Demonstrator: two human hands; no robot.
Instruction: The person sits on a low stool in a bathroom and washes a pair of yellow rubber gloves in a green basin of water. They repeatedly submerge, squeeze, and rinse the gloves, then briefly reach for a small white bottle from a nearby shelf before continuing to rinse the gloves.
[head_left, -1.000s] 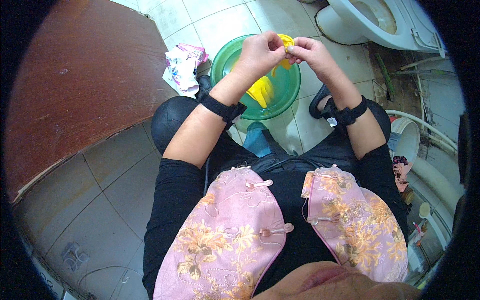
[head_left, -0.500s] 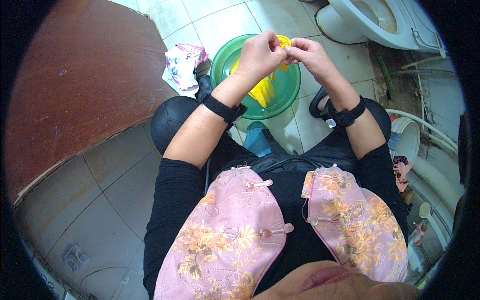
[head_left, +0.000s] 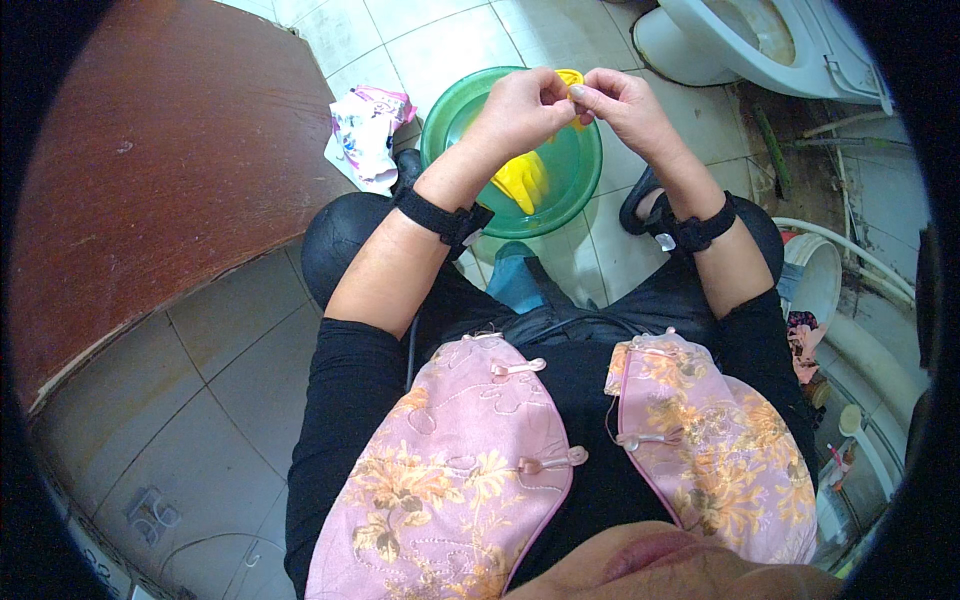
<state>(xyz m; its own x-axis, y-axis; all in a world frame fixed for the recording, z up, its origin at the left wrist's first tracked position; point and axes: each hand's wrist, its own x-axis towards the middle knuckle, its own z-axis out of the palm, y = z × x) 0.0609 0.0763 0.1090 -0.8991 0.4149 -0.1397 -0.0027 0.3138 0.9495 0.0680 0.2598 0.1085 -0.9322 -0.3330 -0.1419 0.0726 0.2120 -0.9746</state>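
Observation:
Over the far side of a round green basin (head_left: 580, 190), my left hand (head_left: 525, 112) and my right hand (head_left: 622, 108) meet with fingertips pinched together. Both grip the rim of a yellow rubber glove, whose cuff (head_left: 570, 78) shows between and beyond the fingers. Much of what hangs below is hidden by my left hand. Lower in the basin lie the yellow fingers of a rubber glove (head_left: 521, 184); whether they belong to the held cuff I cannot tell. Black straps circle both my wrists.
The basin stands on white floor tiles between my feet. Left of it lies a crumpled white and pink plastic package (head_left: 366, 135), beside a reddish-brown door (head_left: 160, 170). At the far right is a toilet (head_left: 690, 50); nearer on the right stands a white bucket (head_left: 812, 275).
My left hand has lowered and turned slightly, and my right fingers have shifted along the cuff. Less yellow shows beside my left wrist; the glove fingers in the basin have barely moved.

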